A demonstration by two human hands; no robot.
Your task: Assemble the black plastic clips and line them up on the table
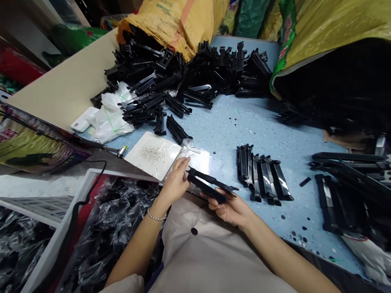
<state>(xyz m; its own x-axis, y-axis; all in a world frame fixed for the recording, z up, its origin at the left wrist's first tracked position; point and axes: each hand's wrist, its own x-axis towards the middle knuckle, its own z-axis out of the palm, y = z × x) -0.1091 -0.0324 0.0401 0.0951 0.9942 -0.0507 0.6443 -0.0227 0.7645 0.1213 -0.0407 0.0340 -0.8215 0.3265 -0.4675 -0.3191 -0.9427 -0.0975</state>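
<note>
My left hand (174, 182) is closed at the left end of a long black plastic part (205, 188), fingertips pinched together. Two slim arms of this part spread apart towards its right end. My right hand (229, 209) supports that end from below, its fingers curled around the lower arm. The part is held above my lap at the table's near edge. Just beyond my left hand lie a clear plastic bag (191, 148) and a white board (152, 152) scattered with tiny metallic pieces, too small to name.
Similar black parts stand in a short row (262, 173) on the blue table (220, 126). A large heap (146, 77) spills from a yellow sack (183, 24); another sack (330, 24) stands right. At lower left, a crate (88, 183) holds plastic-wrapped black items. A white glove (369, 254) lies right.
</note>
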